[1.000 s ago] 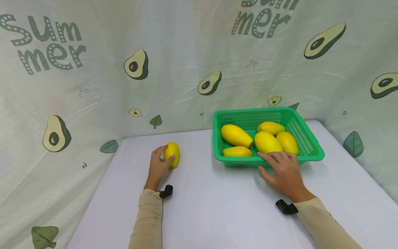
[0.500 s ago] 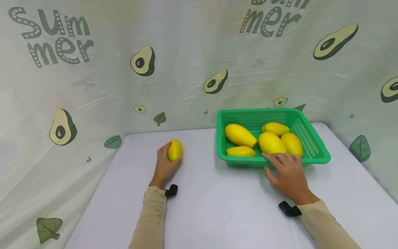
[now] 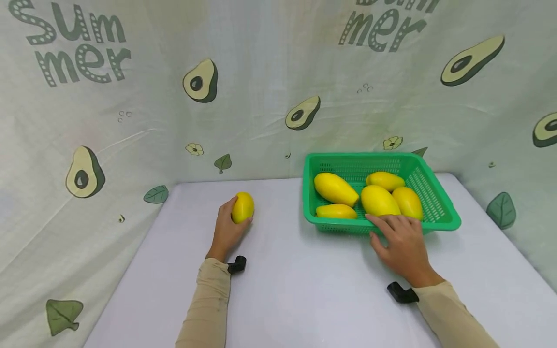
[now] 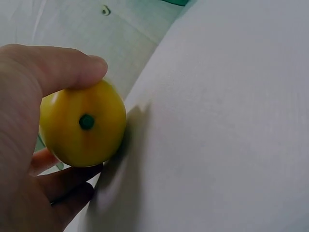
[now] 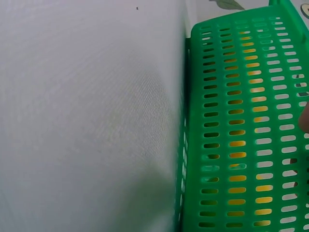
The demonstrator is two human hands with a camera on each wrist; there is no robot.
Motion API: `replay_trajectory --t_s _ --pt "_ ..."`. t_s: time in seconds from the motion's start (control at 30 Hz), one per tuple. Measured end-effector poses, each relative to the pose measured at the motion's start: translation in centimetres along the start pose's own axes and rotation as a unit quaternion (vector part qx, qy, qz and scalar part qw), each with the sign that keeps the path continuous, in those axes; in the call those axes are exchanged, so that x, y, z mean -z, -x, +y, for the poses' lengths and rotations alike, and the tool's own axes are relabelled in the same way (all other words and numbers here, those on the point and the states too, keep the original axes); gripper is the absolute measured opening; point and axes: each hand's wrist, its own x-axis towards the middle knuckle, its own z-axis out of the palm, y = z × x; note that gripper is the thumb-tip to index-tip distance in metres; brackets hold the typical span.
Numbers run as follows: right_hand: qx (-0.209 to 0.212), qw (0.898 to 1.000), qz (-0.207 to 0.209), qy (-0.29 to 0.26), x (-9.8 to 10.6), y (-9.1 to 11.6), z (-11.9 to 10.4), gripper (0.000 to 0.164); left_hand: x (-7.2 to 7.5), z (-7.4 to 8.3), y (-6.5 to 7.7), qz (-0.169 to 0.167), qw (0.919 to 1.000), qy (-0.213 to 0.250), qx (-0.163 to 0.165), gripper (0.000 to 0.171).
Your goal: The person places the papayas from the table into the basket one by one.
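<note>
In the head view my left hand (image 3: 228,229) holds a yellow papaya (image 3: 242,208) at the left of the white table. The left wrist view shows that papaya (image 4: 84,126) end-on with a small green stem spot, my thumb across its top and fingers beneath it. Its shadow falls on the cloth close by. On the right, my right hand (image 3: 402,246) grips the near rim of a green plastic basket (image 3: 339,226), fingers over the edge and thumb in front of the wall. In the right wrist view the basket's slotted wall (image 5: 246,116) fills the right side, with yellow showing through.
Inside the basket lie several more yellow papayas (image 3: 335,188), some beside my right fingertips. A printed cloth (image 3: 252,87) with avocados and lettering hangs behind the table. White tabletop (image 3: 283,251) lies between the papaya in my hand and the basket.
My left hand has closed further round the papaya, which has shifted slightly and turned in my grip. My right hand stays on the basket rim. The head view has shifted a little.
</note>
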Motion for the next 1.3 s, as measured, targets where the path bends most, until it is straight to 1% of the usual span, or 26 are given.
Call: replay_trajectory --t_s 0.1,0.2,0.3,0.5,0.6,0.77,0.87,0.97,1.03,1.13,1.3 --pt "0.001 1.0 -0.002 0.001 0.0 0.2 0.0 0.042 -0.1 -0.2 0.1 0.002 0.9998 0.02 0.008 0.079" --pt "0.001 1.0 -0.002 -0.001 0.0 0.2 -0.1 0.041 0.0 -0.1 0.2 0.004 0.9986 0.044 0.028 0.08" --pt "-0.004 1.0 -0.002 -0.001 0.1 0.1 -0.1 0.041 0.1 0.1 -0.1 0.006 0.9968 0.065 0.045 0.081" --pt "-0.005 1.0 -0.008 0.001 0.0 0.1 -0.2 0.041 0.5 0.2 0.2 0.007 0.994 0.072 0.083 0.081" --pt "-0.002 1.0 -0.014 0.005 0.0 0.2 -0.2 0.041 0.5 0.2 0.3 0.008 0.9926 0.074 0.096 0.081" --pt "-0.005 1.0 -0.012 0.003 0.0 0.2 -0.1 0.042 0.6 0.3 0.1 0.003 0.9922 0.085 0.091 0.08" --pt "-0.007 1.0 -0.007 -0.003 -0.2 0.2 -0.3 0.042 0.8 0.3 0.0 0.0 0.9913 0.087 0.098 0.08" --pt "-0.005 1.0 -0.007 -0.007 -0.4 0.1 -0.6 0.042 1.2 0.2 -0.2 0.005 0.9899 0.091 0.108 0.08" --pt "-0.003 1.0 -0.008 -0.007 -0.4 0.0 -0.7 0.041 1.3 0.3 -0.5 0.007 0.9893 0.099 0.106 0.079" --pt "-0.003 1.0 -0.012 -0.003 -0.3 -0.1 -0.6 0.041 1.2 1.0 -1.3 0.003 0.9893 0.112 0.093 0.079" --pt "-0.008 0.999 -0.035 0.013 0.2 0.0 -0.2 0.042 0.4 3.1 -2.7 -0.037 0.9907 0.113 0.067 0.079"
